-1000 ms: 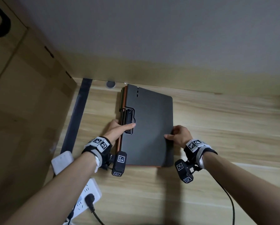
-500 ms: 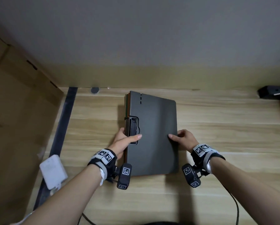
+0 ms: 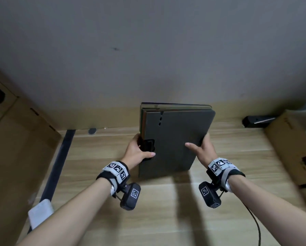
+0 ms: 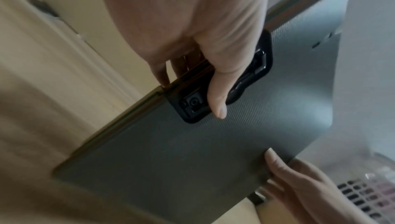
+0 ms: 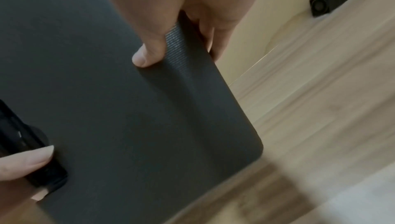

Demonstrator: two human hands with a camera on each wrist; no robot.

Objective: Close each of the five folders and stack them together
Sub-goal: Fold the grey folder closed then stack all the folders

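A stack of closed folders (image 3: 173, 139), dark grey one in front, is tilted up off the wooden desk (image 3: 95, 157), its near edge low. Edges of other folders show at the top (image 3: 175, 106). My left hand (image 3: 139, 151) grips the stack's left side, thumb across the black clasp (image 4: 226, 82), fingers behind. My right hand (image 3: 200, 148) grips the right edge, thumb on the front cover (image 5: 147, 53), fingers behind. In the wrist views the grey cover (image 4: 192, 151) (image 5: 107, 109) fills the frame.
Cardboard boxes stand at the left (image 3: 15, 139) and right (image 3: 294, 148). A black device (image 3: 256, 120) lies at the back right by the wall. A white adapter (image 3: 39, 212) and a dark strip (image 3: 58, 162) run along the desk's left side.
The stack, which lay flat on the desk, has been raised and tilted upright by both hands. My right hand shifted up along the right edge.
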